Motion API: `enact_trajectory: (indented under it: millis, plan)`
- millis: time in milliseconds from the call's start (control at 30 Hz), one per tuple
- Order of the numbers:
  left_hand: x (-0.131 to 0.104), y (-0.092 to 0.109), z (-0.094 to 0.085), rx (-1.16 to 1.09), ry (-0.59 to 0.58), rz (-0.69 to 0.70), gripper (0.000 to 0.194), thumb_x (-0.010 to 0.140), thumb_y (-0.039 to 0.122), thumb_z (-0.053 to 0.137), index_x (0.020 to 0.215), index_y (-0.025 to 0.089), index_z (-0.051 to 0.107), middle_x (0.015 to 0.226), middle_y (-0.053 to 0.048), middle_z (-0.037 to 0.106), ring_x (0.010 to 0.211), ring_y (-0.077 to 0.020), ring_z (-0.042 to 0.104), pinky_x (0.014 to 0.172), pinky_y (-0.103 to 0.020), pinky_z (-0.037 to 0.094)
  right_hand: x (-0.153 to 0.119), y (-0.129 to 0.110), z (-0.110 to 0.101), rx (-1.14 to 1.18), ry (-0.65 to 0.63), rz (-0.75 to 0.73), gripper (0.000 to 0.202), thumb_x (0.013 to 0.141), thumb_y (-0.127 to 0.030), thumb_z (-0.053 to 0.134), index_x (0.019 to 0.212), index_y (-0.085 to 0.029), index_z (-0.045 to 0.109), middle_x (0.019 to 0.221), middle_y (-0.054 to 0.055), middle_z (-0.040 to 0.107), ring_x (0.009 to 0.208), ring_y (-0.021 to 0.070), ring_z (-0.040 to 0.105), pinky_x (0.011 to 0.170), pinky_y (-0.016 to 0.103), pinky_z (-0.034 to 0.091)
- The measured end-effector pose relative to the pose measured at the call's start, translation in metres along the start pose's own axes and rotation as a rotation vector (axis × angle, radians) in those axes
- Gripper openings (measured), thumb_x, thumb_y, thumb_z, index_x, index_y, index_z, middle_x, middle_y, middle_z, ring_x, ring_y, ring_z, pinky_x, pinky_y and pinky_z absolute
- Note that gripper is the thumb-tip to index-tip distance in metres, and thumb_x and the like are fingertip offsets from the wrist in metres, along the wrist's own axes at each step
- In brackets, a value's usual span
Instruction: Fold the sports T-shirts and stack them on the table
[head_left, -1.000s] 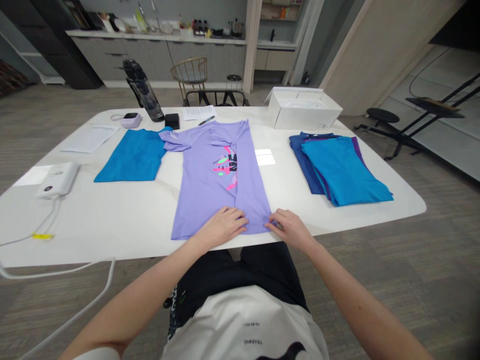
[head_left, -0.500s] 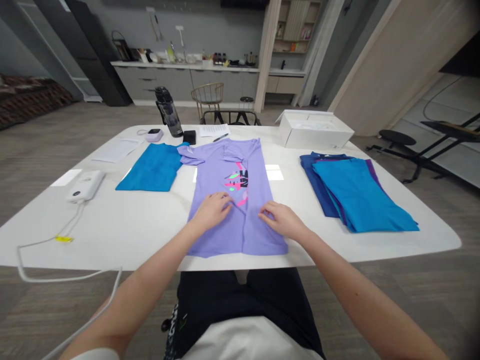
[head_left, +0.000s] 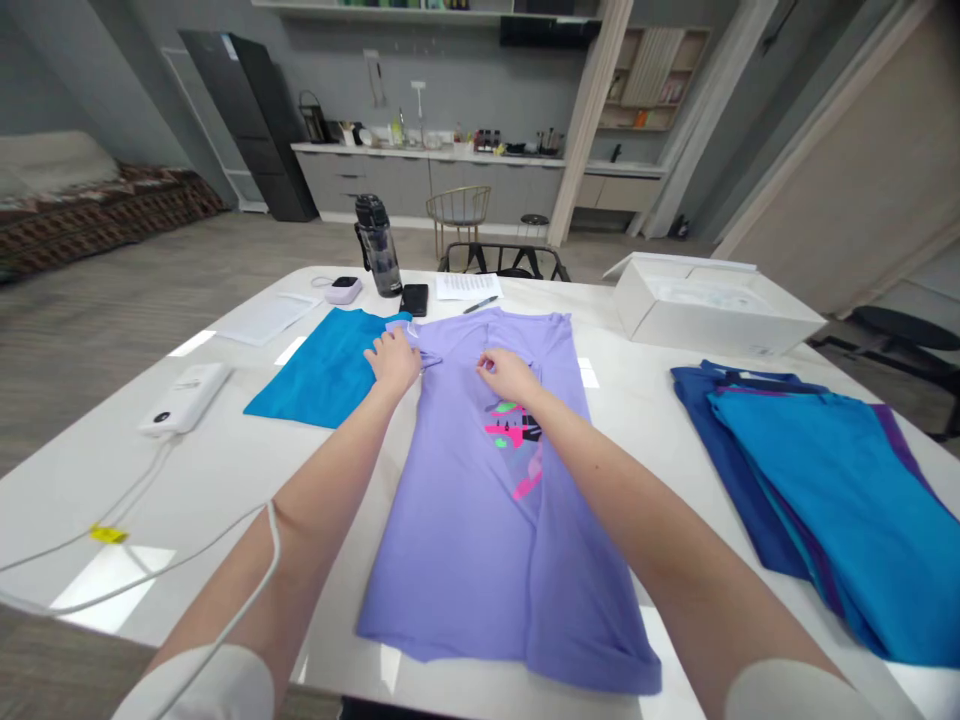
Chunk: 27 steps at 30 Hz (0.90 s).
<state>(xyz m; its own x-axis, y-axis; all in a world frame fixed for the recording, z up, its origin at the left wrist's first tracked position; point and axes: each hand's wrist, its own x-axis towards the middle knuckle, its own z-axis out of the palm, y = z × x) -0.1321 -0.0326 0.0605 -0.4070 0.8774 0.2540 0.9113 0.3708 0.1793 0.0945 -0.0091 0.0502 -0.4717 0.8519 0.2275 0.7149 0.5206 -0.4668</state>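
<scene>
The purple shirt (head_left: 487, 500) lies flat along the middle of the white surface (head_left: 225, 480), its collar end toward the far edge and its hem at the near edge. A pink, green and black print (head_left: 514, 440) marks the chest; no lettering in it can be read.

The left hand (head_left: 394, 360) rests on the shirt's left sleeve, fingers curled and pinching the fabric where it overlaps the teal shirt (head_left: 326, 365). The right hand (head_left: 506, 372) rests palm down near the collar, fingers bent onto the cloth; whether it grips a fold cannot be told.

A stack of folded shirts (head_left: 817, 480), teal over purple over navy, lies well apart at the right. A white box (head_left: 712, 310) stands open behind the stack. A water bottle (head_left: 377, 245), a black phone (head_left: 414, 298), and a printed sheet (head_left: 465, 285) with a pen (head_left: 480, 304) sit at the far edge; the sheet's text is too small to read. A white power bank (head_left: 184, 398) with a cable lies at the left.
</scene>
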Motion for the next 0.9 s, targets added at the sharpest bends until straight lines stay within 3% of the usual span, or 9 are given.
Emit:
enact_trajectory:
  millis: [233, 400, 600, 767, 900]
  plan:
    - [0.072, -0.007, 0.023, 0.053, 0.027, 0.053, 0.044, 0.094, 0.025, 0.041, 0.134, 0.014, 0.053, 0.131, -0.021, 0.06, 0.122, -0.0369, 0.05, 0.098, -0.054, 0.036, 0.093, 0.018, 0.03, 0.002, -0.047, 0.047, 0.019, 0.094, -0.021, 0.058, 0.107, -0.02, 0.072, 0.103, 0.005, 0.073, 0.097, 0.0197, 0.064, 0.089, 0.029, 0.047]
    - [0.102, -0.021, 0.032, 0.084, -0.104, 0.05, 0.037, 0.091, 0.028, 0.047, 0.122, 0.014, 0.064, 0.124, -0.022, 0.066, 0.124, -0.0397, 0.048, 0.098, -0.054, 0.034, 0.148, 0.017, 0.053, -0.035, -0.077, 0.087, 0.028, 0.097, -0.024, 0.053, 0.122, -0.023, 0.067, 0.113, 0.007, 0.071, 0.107, 0.0222, 0.063, 0.095, 0.034, 0.047]
    - [0.111, -0.038, 0.021, -0.02, -0.117, 0.057, 0.027, 0.089, 0.034, 0.054, 0.098, 0.017, 0.073, 0.111, -0.019, 0.07, 0.118, -0.04, 0.053, 0.096, -0.054, 0.037, 0.195, 0.023, 0.069, -0.199, -0.112, 0.082, 0.044, 0.098, -0.032, 0.054, 0.142, -0.031, 0.057, 0.135, 0.014, 0.057, 0.126, 0.0343, 0.052, 0.097, 0.05, 0.046]
    - [0.103, -0.042, 0.001, -0.391, -0.108, 0.173, 0.02, 0.086, 0.038, 0.061, 0.085, 0.02, 0.069, 0.083, -0.007, 0.07, 0.088, -0.0263, 0.064, 0.084, -0.037, 0.045, 0.214, 0.038, 0.073, -0.127, -0.148, 0.012, 0.023, 0.093, -0.03, 0.062, 0.113, -0.025, 0.073, 0.113, 0.009, 0.065, 0.104, 0.0256, 0.06, 0.088, 0.036, 0.047]
    - [0.092, -0.019, -0.017, -0.765, -0.111, 0.245, 0.017, 0.083, 0.037, 0.067, 0.082, 0.02, 0.063, 0.07, 0.001, 0.062, 0.069, -0.0171, 0.06, 0.065, -0.027, 0.046, 0.217, 0.048, 0.053, 0.075, -0.094, -0.082, 0.017, 0.086, -0.021, 0.065, 0.099, -0.018, 0.074, 0.086, 0.003, 0.068, 0.082, 0.0176, 0.059, 0.077, 0.027, 0.044]
